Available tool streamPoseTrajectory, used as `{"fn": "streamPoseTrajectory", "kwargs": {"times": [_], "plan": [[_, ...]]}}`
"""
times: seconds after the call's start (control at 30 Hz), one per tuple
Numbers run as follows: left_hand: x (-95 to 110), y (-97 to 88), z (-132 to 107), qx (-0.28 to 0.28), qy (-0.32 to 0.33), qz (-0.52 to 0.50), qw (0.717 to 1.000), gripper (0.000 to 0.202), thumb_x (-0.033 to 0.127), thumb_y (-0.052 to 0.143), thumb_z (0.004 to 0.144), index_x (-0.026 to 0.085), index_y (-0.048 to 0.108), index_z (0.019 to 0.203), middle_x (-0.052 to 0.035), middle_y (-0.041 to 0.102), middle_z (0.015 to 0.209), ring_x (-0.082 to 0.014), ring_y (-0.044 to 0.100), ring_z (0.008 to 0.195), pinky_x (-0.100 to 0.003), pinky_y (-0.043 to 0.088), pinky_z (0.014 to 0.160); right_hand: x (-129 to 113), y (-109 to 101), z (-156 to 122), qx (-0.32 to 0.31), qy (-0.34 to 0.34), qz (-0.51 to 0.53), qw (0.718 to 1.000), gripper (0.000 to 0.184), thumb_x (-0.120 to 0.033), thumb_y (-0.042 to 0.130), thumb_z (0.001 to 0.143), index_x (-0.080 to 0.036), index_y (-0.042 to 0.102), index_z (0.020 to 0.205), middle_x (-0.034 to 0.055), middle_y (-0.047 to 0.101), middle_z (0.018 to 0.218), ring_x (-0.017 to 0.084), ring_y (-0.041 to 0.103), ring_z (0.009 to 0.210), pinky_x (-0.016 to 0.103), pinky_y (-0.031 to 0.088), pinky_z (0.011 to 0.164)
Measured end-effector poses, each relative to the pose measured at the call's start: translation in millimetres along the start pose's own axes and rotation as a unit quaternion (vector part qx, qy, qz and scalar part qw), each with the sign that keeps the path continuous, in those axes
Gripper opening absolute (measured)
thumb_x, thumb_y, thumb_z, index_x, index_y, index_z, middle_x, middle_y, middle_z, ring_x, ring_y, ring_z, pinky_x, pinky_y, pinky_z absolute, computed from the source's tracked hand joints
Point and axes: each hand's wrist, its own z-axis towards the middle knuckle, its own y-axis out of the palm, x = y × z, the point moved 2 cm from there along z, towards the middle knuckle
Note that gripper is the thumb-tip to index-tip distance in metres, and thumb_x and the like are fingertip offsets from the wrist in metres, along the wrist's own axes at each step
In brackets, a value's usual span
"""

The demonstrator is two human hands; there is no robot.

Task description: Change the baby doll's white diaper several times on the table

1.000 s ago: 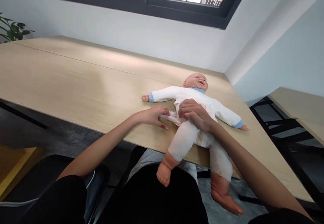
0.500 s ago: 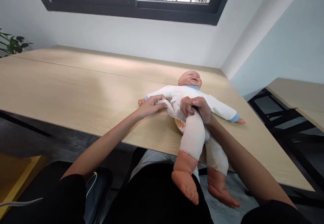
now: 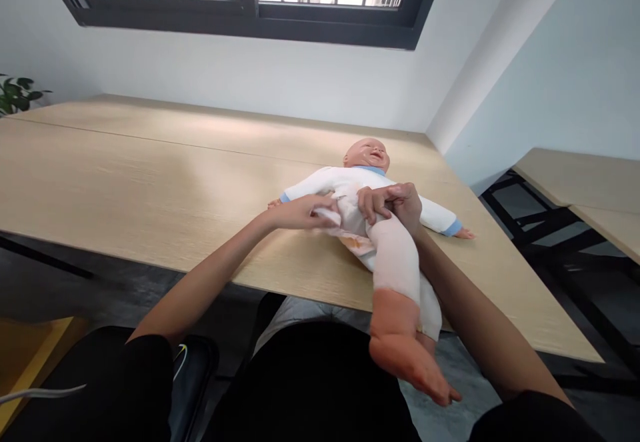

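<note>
Under the right hand: a soft-bodied baby doll (image 3: 350,185) in a white romper with blue collar and cuffs lies on its back, head pointing away from the person and arms spread.
Right hand: the right hand (image 3: 395,203) is clamped around the top of the doll's pale cloth leg (image 3: 397,262), with the fingers curled over the thigh.
Left hand: the left hand (image 3: 300,212) has its fingertips pinched together on a crumpled white cloth (image 3: 327,215) at the doll's hip, just to the left of the right hand.
Change, legs: a second ago both legs hung over the edge of the long light wooden table (image 3: 150,175). Now the held leg is raised, its bare plastic foot (image 3: 410,362) swung up towards the camera, and the other leg is mostly hidden behind it.
Change, hands: the right hand has gone from the doll's belly to the thigh. The left hand has drawn in from the tabletop to the hip, keeping hold of the cloth.
Meaning: the doll's seat appears tipped up off the wood, so the cloth beneath it, which shows a yellowish patch, probably no longer bears the doll's weight.
Writing: none can be read on the doll or the cloth. Below the left forearm, a small white curved mark (image 3: 181,357) on black fabric is too small to identify as a brand.
</note>
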Motion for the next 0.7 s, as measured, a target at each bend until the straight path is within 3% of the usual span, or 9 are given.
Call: {"fn": "streamPoseTrajectory", "kwargs": {"times": [0.07,0.13,0.23,0.33,0.4,0.47,0.57,0.7], "plan": [[1,7.2,-12,-0.058,-0.024,0.054,0.997,0.025,0.035,0.067,0.089,0.018,0.071,0.107,-0.0052,0.071,0.101,-0.0194,0.063,0.093,-0.028,0.046,0.081,-1,-4,0,0.004,0.005,0.003,1.0,0.064,-0.068,0.041,0.088,-0.027,0.037,0.039,0.0089,0.048,0.042,0.023,0.044,0.051,0.041,0.041,0.063],[3,17.0,-23,-0.078,-0.026,0.099,0.992,0.03,0.033,0.068,0.09,0.019,0.071,0.116,-0.0067,0.071,0.103,-0.0225,0.063,0.101,-0.03,0.046,0.087,-2,-9,-1,0.006,0.017,-0.006,1.0,0.067,-0.074,0.038,0.088,-0.027,0.036,0.039,0.0085,0.045,0.041,0.024,0.044,0.051,0.041,0.041,0.062],[7,30.2,-33,-0.065,-0.019,0.154,0.986,0.037,0.035,0.063,0.095,0.019,0.069,0.128,-0.0092,0.067,0.107,-0.0255,0.059,0.109,-0.033,0.044,0.095,-5,-15,-1,0.002,0.012,-0.012,1.0,0.067,-0.074,0.039,0.088,-0.027,0.036,0.04,0.0075,0.041,0.04,0.024,0.043,0.052,0.042,0.04,0.064],[7,36.2,-36,-0.04,-0.039,0.206,0.977,0.041,0.042,0.062,0.097,0.02,0.067,0.131,-0.0103,0.062,0.11,-0.025,0.06,0.103,-0.035,0.045,0.093,-8,-21,0,-0.014,-0.006,0.0,1.0,0.063,-0.068,0.045,0.086,-0.027,0.036,0.04,0.0066,0.04,0.039,0.023,0.04,0.051,0.041,0.038,0.065],[6,36.8,-34,-0.016,-0.039,0.242,0.969,0.041,0.045,0.066,0.094,0.019,0.069,0.125,-0.013,0.06,0.12,-0.0278,0.059,0.109,-0.037,0.044,0.097,-9,-28,1,-0.013,-0.006,-0.006,1.0,0.062,-0.07,0.049,0.082,-0.028,0.034,0.04,0.0057,0.037,0.038,0.023,0.039,0.05,0.041,0.038,0.066],[4,37.1,-31,-0.004,-0.017,0.265,0.964,0.04,0.046,0.069,0.092,0.018,0.069,0.121,-0.0148,0.054,0.139,-0.0331,0.051,0.13,-0.042,0.039,0.107,-8,-36,2,-0.007,0.004,-0.029,1.0,0.064,-0.075,0.049,0.079,-0.028,0.032,0.039,0.0053,0.035,0.038,0.023,0.039,0.05,0.043,0.04,0.069],[-1,38.4,-22,-0.014,0.017,0.264,0.964,0.05,0.04,0.071,0.092,0.02,0.057,0.136,-0.0123,0.045,0.156,-0.0311,0.036,0.148,-0.041,0.032,0.117,-4,-49,3,-0.007,0.003,-0.046,0.999,0.066,-0.079,0.042,0.08,-0.029,0.03,0.039,0.0046,0.031,0.036,0.022,0.037,0.049,0.047,0.043,0.075],[-17,35.9,0,-0.001,0.03,0.25,0.968,0.059,0.026,0.068,0.093,0.016,0.042,0.145,-0.0151,0.055,0.147,-0.026,0.053,0.136,-0.034,0.04,0.109,1,-64,6,-0.031,-0.031,-0.015,0.999,0.065,-0.071,0.042,0.085,-0.028,0.032,0.037,0.0037,0.029,0.035,0.021,0.033,0.046,0.047,0.044,0.078]]}}
